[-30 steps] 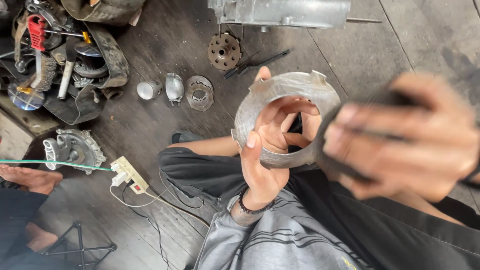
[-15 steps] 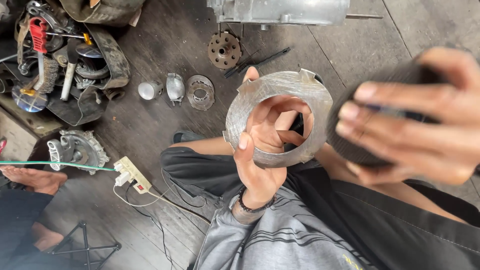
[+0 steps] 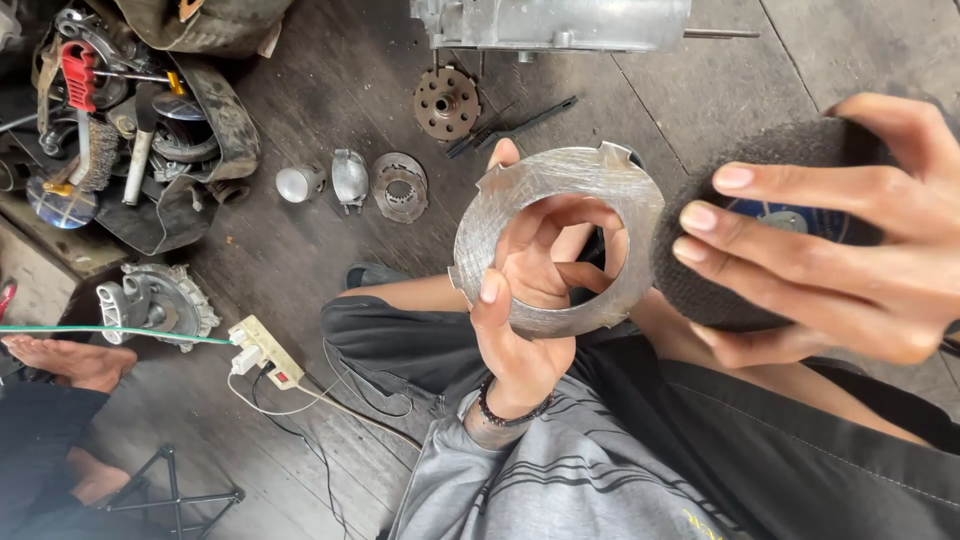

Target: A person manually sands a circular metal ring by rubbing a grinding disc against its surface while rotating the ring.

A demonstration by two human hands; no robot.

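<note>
My left hand [image 3: 520,300] holds a flat, scuffed metal ring plate [image 3: 500,215] with notched tabs on its rim, thumb across the front and fingers hooked through the centre hole. My right hand [image 3: 840,235] grips a dark round abrasive disc [image 3: 700,290] with a blue centre label, held close to the camera just right of the plate and touching its right edge. Both are raised over my lap, above dark trousers and a grey striped sleeve.
On the wooden floor lie a rusty hub [image 3: 446,102], small metal caps and a ring part [image 3: 400,185], a grey engine casing [image 3: 550,22], an open tool bag [image 3: 130,130], a finned cover [image 3: 155,300], a power strip [image 3: 262,350]. Another person's bare foot [image 3: 60,358] rests at left.
The plate has shifted slightly left and turned more face-on. My right hand with the disc has drawn closer to its right edge.
</note>
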